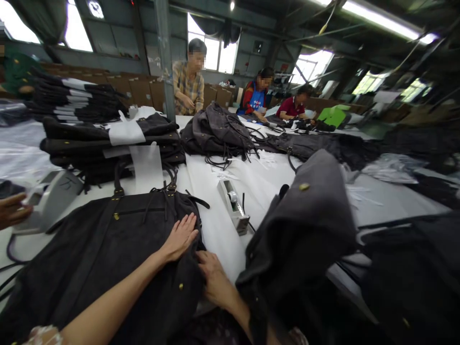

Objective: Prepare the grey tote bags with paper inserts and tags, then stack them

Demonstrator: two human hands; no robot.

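A dark grey handbag (pixel 136 239) lies on the white table in front of me, its handles pointing away and a zip across its upper part. My left hand (pixel 181 237) rests flat on the bag's right side, fingers stretched out. Beside it, my right hand (pixel 215 278) has its fingers curled round the bag's right edge; the fingertips are partly hidden by the fabric. To the right of my right forearm, another dark bag (pixel 302 211) stands up, with a brass stud on it.
A tape dispenser (pixel 233 206) stands beyond my hands. Stacked dark bags (pixel 111 139) with white paper lie at the far left, and a heap of bags (pixel 217 129) is ahead. Another person's hand (pixel 14 211) is at the left edge by a grey device (pixel 53 201). Several co-workers are across the table.
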